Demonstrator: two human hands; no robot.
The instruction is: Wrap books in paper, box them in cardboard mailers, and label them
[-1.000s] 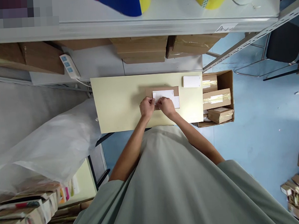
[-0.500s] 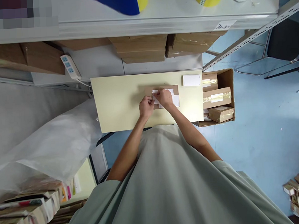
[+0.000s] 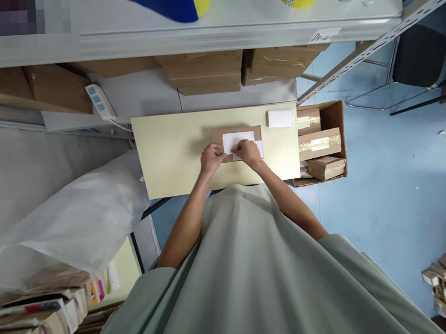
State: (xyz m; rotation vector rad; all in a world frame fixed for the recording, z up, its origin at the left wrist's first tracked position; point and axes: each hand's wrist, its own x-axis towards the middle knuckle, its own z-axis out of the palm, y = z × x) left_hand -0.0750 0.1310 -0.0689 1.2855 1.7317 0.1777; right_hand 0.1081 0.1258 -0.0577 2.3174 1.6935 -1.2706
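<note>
A small cardboard box (image 3: 217, 135) lies on the cream tabletop, with a white paper label (image 3: 238, 139) over most of its top. A second white sheet shows partly beneath the label at the lower right. My left hand (image 3: 211, 158) is at the box's left end, its thumb and fingers closed at the label's lower left corner. My right hand (image 3: 248, 152) is bent over the label's lower edge, fingertips drawn together on the paper. The exact grip of both hands is partly hidden by the fingers.
A stack of white labels (image 3: 281, 118) lies at the table's (image 3: 170, 155) back right. An open carton (image 3: 342, 141) of taped boxes stands against its right side. Behind is a shelf (image 3: 216, 37) with cartons below and a power strip (image 3: 100, 102). Clear plastic (image 3: 98, 208) hangs at left.
My right hand has moved from the label's left edge to its lower middle, uncovering more of the label. My left hand has shifted slightly left and down. The whole view has shifted a little.
</note>
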